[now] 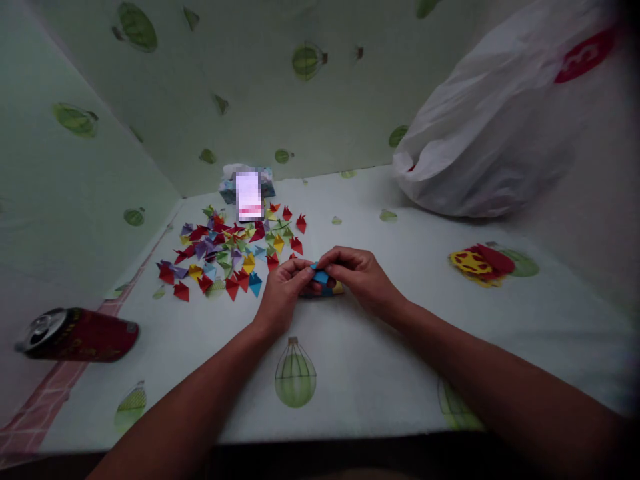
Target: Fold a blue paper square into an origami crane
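Note:
Between my two hands, in the middle of the head view, is a small piece of folded blue paper. My left hand pinches it from the left, and my right hand grips its upper right side with thumb and fingers. Part of the paper is hidden by the fingers. Under the hands lies a flat, colourful item, mostly covered, so its kind is unclear. Just left of my left hand, many small folded paper cranes in red, yellow, blue, purple and green are spread over the table.
A phone with a lit screen leans against a tissue box behind the cranes. At the left edge stands a red drink can. A bulging white plastic bag sits at the back right, near a red and yellow cut-out.

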Available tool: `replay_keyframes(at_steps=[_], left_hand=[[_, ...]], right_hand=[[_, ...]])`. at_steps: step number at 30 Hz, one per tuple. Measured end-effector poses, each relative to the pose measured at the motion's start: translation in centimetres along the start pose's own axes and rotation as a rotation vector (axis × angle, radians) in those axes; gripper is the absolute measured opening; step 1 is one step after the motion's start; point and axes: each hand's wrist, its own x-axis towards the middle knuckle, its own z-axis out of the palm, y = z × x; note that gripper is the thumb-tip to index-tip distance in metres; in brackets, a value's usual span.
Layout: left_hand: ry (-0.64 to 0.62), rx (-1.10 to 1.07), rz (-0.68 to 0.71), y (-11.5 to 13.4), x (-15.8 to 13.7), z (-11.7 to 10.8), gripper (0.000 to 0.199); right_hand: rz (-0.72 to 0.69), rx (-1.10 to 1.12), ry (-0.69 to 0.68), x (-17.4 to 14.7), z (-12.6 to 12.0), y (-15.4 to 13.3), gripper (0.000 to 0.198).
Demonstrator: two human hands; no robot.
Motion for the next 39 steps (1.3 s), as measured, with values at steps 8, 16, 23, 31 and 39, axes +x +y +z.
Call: replay_keyframes(at_steps=[8, 16, 23, 31, 39], left_hand=[[0.015, -0.006, -0.011, -0.08, 0.04, -0.14, 0.023], [0.012, -0.097, -0.029, 0.22, 0.02, 0.14, 0.022], [0.049, -0.021, 0.003, 0.06, 0.08, 0.08, 0.025], [0.078, 0.035, 0.064, 0.07, 0.09, 0.08, 0.023], [0.086, 0.105, 0.130, 0.16, -0.03, 0.20, 0.021]], right_hand=[[-0.017, -0.010, -0.024, 0.08, -0.09, -0.04, 0.005], [-0.106, -0.201, -0.002, -0.05, -0.16, -0.37, 0.007], [-0.028, -0.045, -0.008, -0.07, 0.04, -0.35, 0.008], [0.025, 0.111, 0.024, 0.19, 0.21, -0.21, 0.010], [0.059, 0.171, 0.034, 0.05, 0.19, -0.25, 0.010]])
